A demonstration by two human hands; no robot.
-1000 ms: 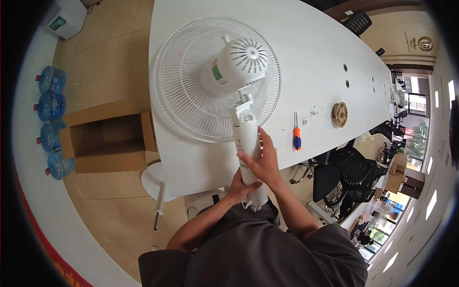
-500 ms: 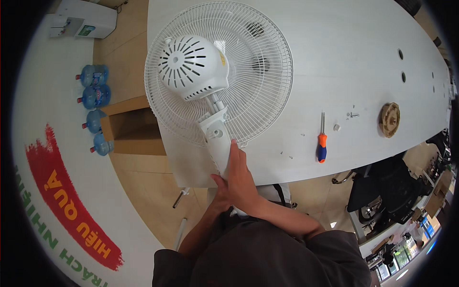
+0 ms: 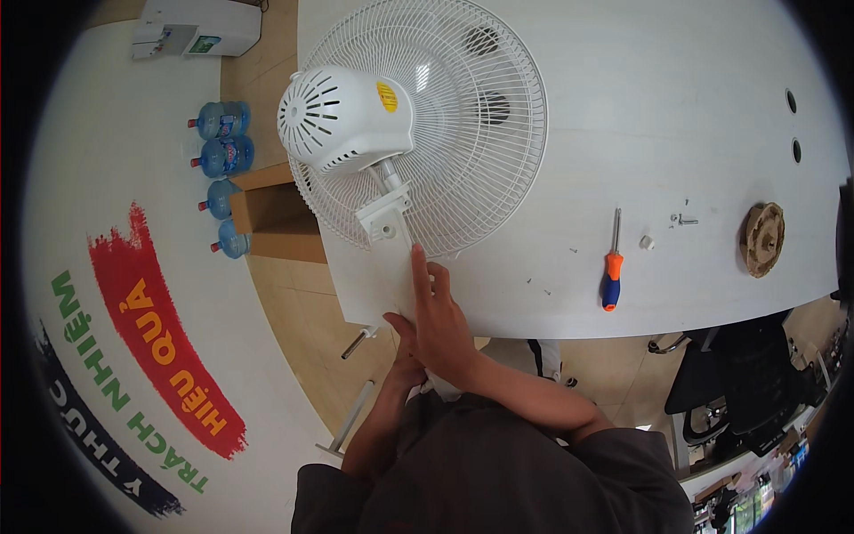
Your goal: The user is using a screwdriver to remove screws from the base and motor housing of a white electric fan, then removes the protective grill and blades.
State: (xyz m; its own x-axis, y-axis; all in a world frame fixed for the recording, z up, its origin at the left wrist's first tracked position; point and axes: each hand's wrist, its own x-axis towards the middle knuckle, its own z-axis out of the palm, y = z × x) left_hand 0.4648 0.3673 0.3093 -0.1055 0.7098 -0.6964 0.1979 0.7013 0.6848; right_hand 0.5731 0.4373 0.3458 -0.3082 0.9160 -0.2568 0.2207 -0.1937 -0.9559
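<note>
A white fan [image 3: 342,120] is lying over the table [image 3: 587,133], its wire guard [image 3: 498,178] spreading beyond the motor housing [image 3: 307,116]; compared with a second ago, the housing is sitting farther to the left and is showing a yellow label [image 3: 387,96] where a green one was facing the person, so the fan appears to be turning about its neck [image 3: 391,267]; the camera view is also swinging, so part of the shift is likely the head's own.

The right hand [image 3: 442,329] is lying along the neck's right side, its index finger stretching straight toward the housing and the others bending; its thumb is hiding, so one cannot tell how firmly it is gripping; the left hand [image 3: 407,356] is curling around the lower neck, thumb showing, most of its fingers being hidden under the right.

For the work, this is seeming to mean repositioning rather than fastening; the screwdriver [image 3: 612,278] is lying apart from both hands, with a small white piece [image 3: 648,242], loose screws [image 3: 685,219] and a brown disc [image 3: 763,240] resting beyond it; the neck's lower end is staying out of sight against the dark shirt [image 3: 498,463].
</note>
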